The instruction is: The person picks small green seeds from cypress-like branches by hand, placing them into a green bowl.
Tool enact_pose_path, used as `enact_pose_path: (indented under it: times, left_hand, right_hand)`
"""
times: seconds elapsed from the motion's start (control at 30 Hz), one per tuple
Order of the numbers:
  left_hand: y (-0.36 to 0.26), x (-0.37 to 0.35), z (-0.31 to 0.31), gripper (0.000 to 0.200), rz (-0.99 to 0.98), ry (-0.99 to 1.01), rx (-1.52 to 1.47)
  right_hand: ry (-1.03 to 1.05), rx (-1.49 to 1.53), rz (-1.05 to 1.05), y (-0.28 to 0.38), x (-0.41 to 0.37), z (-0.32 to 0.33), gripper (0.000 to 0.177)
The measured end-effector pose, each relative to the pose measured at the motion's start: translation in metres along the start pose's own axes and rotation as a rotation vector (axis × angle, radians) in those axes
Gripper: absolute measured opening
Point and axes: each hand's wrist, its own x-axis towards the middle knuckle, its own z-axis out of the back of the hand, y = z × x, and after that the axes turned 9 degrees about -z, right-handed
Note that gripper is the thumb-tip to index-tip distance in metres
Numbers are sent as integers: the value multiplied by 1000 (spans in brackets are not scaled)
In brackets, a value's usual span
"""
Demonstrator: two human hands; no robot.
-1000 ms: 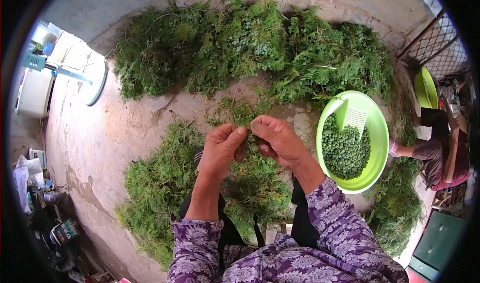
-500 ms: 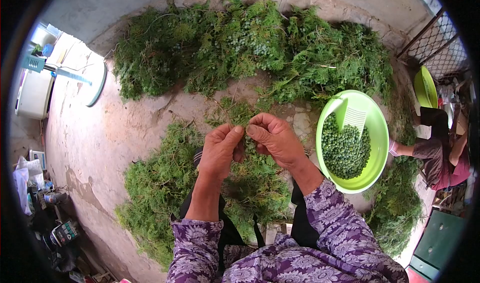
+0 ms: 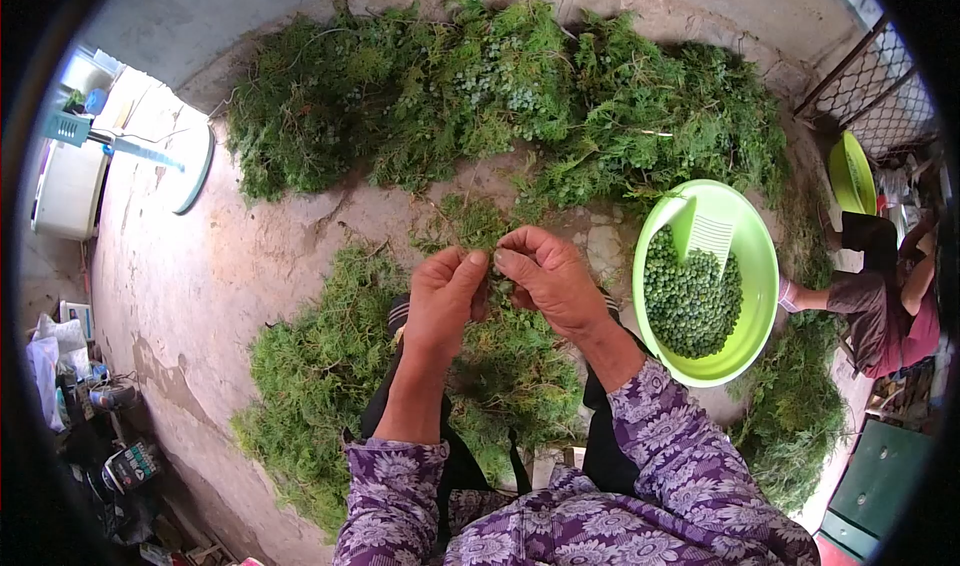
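Note:
My left hand (image 3: 443, 301) and my right hand (image 3: 556, 284) meet in front of me, thumbs and forefingers pinched nearly tip to tip. Whatever lies between the fingertips is too small and hidden to make out; a bit of green shows just below them. Beneath both hands, leafy conifer branches (image 3: 510, 366) cover the floor between my legs. To the right of my right hand stands a light green plastic basin (image 3: 766, 276) with a ribbed panel (image 3: 710, 234) inside. Many small round green berries (image 3: 692, 301) lie in it.
A long heap of conifer branches (image 3: 480, 86) runs along the wall; more branches (image 3: 300, 386) lie at left. Another person (image 3: 890, 296) sits at far right near a second green basin (image 3: 850, 171). Assorted household items (image 3: 120, 396) crowd the left edge.
My hands stay pinched together in almost the same spot, with only a slight shift of the fingers and left wrist. At right, the other person's arm has moved a little.

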Motion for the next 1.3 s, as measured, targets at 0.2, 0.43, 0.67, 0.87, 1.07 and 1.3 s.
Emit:
enact_pose_path:
  times: [0.2,0.43,0.67,0.87,1.07,1.3]
  left_hand:
    - [-4,-2,-8,20,-8,0,130]
    - [-6,-2,-4,19,60,-52,-34]
    - [-8,-5,-6,15,135,24,-176]
    - [-8,-4,5,12,65,-12,-446]
    - [-7,-2,7,13,80,-56,-389]
    - [-4,-1,-2,17,80,-166,-204]
  right_hand:
    - [-42,-64,41,-2,1,1,22]
    - [-12,-256,149,2,-2,-2,25]
    - [125,192,-92,1,-2,3,14]
    - [299,484,-154,11,-8,7,10]
    - [293,388,-150,8,-5,14,20]
    - [64,-141,274,-6,2,-3,40]
